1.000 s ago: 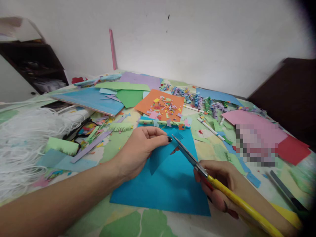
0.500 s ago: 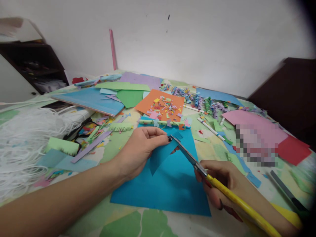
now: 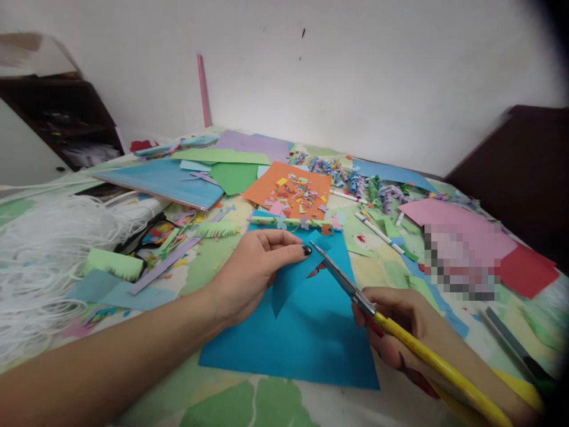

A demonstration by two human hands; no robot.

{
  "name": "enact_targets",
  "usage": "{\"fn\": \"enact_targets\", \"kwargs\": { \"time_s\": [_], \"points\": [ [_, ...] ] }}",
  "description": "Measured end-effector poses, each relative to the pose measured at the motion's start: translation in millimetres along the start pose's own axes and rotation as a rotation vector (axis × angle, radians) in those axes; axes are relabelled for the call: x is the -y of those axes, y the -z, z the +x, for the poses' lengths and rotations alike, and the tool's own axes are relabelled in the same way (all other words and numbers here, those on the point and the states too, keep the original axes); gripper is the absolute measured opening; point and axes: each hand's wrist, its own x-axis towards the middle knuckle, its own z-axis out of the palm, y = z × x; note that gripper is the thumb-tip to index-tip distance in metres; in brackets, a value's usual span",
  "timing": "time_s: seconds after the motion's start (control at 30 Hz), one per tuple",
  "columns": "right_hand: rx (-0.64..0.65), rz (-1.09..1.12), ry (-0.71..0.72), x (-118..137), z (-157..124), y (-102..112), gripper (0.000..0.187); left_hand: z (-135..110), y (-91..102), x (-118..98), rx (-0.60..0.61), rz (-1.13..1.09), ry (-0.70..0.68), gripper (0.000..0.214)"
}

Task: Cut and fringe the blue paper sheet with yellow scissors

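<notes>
Blue paper (image 3: 287,287), a small piece, is pinched between the thumb and fingers of the left hand (image 3: 255,270), above a larger blue sheet (image 3: 284,359) spread on the cloth-covered table (image 3: 213,397). Scissors (image 3: 380,320) are gripped in the curled fingers of the right hand (image 3: 411,314), their tips at the piece's finely slit far end. Over the last second the blades have been shifted only slightly and are kept at that end, so the snipping seems confined to one spot; whether a new slit has been made cannot be told. Nothing is seen blocking the blades. Just beyond, a spotted green roll (image 3: 267,221) is laid across; farther off, an orange sheet (image 3: 258,191) is strewn with scraps (image 3: 296,196). White cord (image 3: 44,273) is heaped at the left; pink paper (image 3: 444,216) is placed at the right.
</notes>
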Motion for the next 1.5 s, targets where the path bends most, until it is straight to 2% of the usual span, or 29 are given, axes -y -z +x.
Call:
{"fn": "enact_targets", "kwargs": {
  "time_s": [0.13,0.4,0.57,0.93,1.23,1.5],
  "points": [
    [0.063,0.020,0.109,-6.0,1.9,2.5,0.054,-0.6,0.1,-0.8,0.010,-0.026,0.006,0.027],
    [0.073,0.049,0.136,-9.2,2.9,3.2,0.054,-2.8,-0.1,-1.3,-0.003,-0.044,0.012,0.025],
    [0.053,0.043,0.068,-4.1,2.7,0.7,0.045,-3.0,-0.7,-1.6,-0.011,-0.036,0.016,0.023],
    [0.024,0.044,0.010,-1.0,2.7,-0.6,0.044,-1.5,-1.3,-1.5,-0.006,-0.045,0.017,0.024],
    [0.025,0.047,0.024,-1.1,2.7,-1.5,0.046,-2.9,-1.2,-3.2,-0.020,-0.041,0.028,0.026],
    [-0.033,0.036,-0.001,2.8,1.0,-4.3,0.041,-3.4,-1.7,-1.7,-0.025,-0.054,0.033,0.024]
  ]
}}
